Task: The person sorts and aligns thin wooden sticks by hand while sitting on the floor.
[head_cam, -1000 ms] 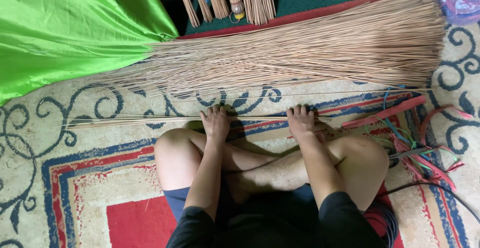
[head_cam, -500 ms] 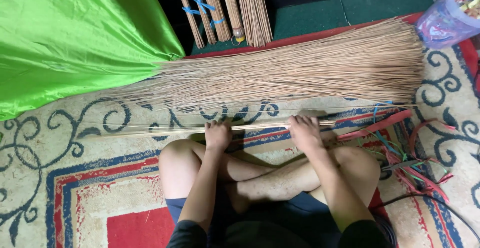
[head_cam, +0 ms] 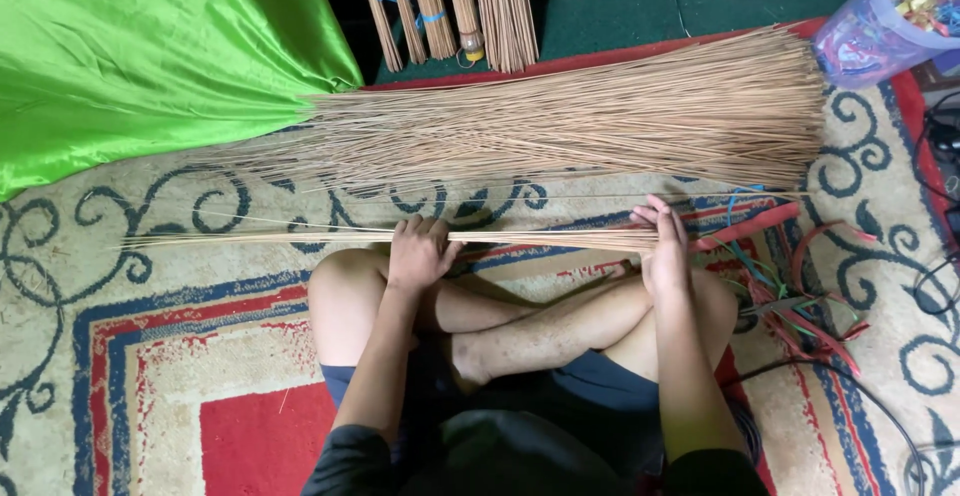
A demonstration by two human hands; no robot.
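Sitting cross-legged on a patterned carpet (head_cam: 150, 356), the person fills the lower centre of the frame, knees spread toward either side. Largest item: a sheet of bright green cloth (head_cam: 140, 56) covering the upper left. Next: a big loose pile of thin tan sticks (head_cam: 600, 121), long axis left to right across the upper middle, fanned wider at its right end, thin tips running under the cloth edge at left. Above it, at top centre, several tied stick bundles (head_cam: 450, 6) stand roughly vertical in the frame, some bound with blue ties. A clear tub of coloured strips (head_cam: 880, 16) sits at upper right. Loose red and green ribbons (head_cam: 800, 286) lie on the carpet at right, just beside the right knee.

Item in hand: a small bundle of sticks (head_cam: 530, 240), long axis horizontal, lying just beyond the knees and parallel to the big pile, apart from it. Its thin end trails far toward the left of the frame; its thick end stops at the right hand.

Left hand (head_cam: 418, 252): closed over the bundle near mid-length, fingers curled on top. Right hand (head_cam: 665, 246): fingers straight and spread, palm set flat against the bundle's right end, not gripping. Hands well apart along the bundle; both are in contact with it.
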